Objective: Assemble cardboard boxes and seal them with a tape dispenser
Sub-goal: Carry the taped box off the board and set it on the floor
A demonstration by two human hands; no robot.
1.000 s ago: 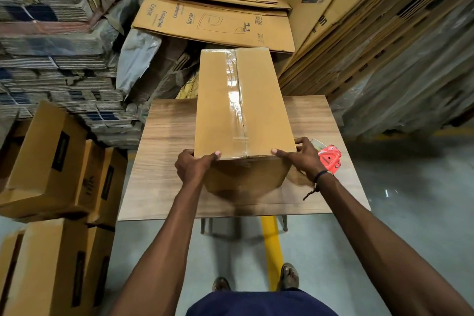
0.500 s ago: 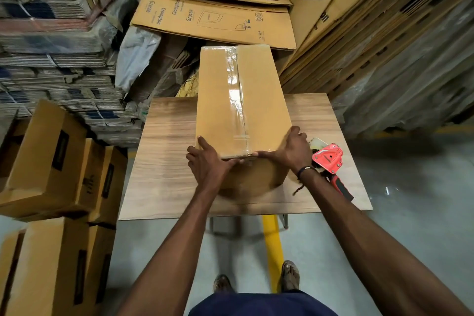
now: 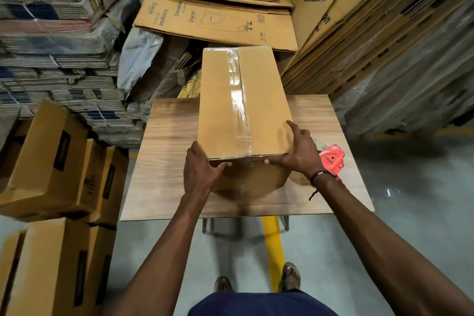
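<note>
the sealed cardboard box [image 3: 243, 102] stands on the wooden table [image 3: 166, 161], held between both hands at its near end. clear tape [image 3: 237, 95] runs down the top seam and over the near edge. the left hand [image 3: 201, 170] cups the near left corner, thumb across the front face. the right hand [image 3: 298, 152] spreads over the near right corner, fingers up the side. the red tape dispenser [image 3: 332, 159] lies just beyond the right wrist. taping looks done; next likely calls for lifting the box clear toward the assembled boxes [image 3: 48, 161] left of the left hand.
</note>
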